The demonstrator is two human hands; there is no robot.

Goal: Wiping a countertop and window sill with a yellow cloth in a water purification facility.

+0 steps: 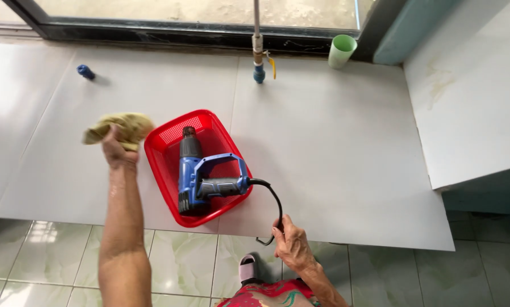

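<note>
Two hands are busy here, and we can see both pretty well. Our left hand (117, 149) is out over the white table (334, 148) toward the left of the frame, grip bunched tight on a crumpled yellowish rag (121, 128), soft and wadded up. Our right hand (292, 244) sits low at the bottom middle, at the table's near edge, grip closed around the black cord (276, 202), which loops in a curve back up to the tool.

That tool is a blue power tool (201, 179), chunky plastic body with a dark grey nozzle end and a loop handle. It's lying flat inside a red plastic basket (161, 156), a mesh-walled one with rounded corners, sitting just right of the rag hand, near the middle of the frame.

Other stuff around: a light green cup (342, 51) up top right by the window frame, a pipe with a blue valve (259, 71) coming down at top middle, and a small blue knob (85, 71) at upper left. The table is smooth, glossy white panels. Greenish marbled floor tiles (56, 250) show below, plus a pink slipper (248, 268).
</note>
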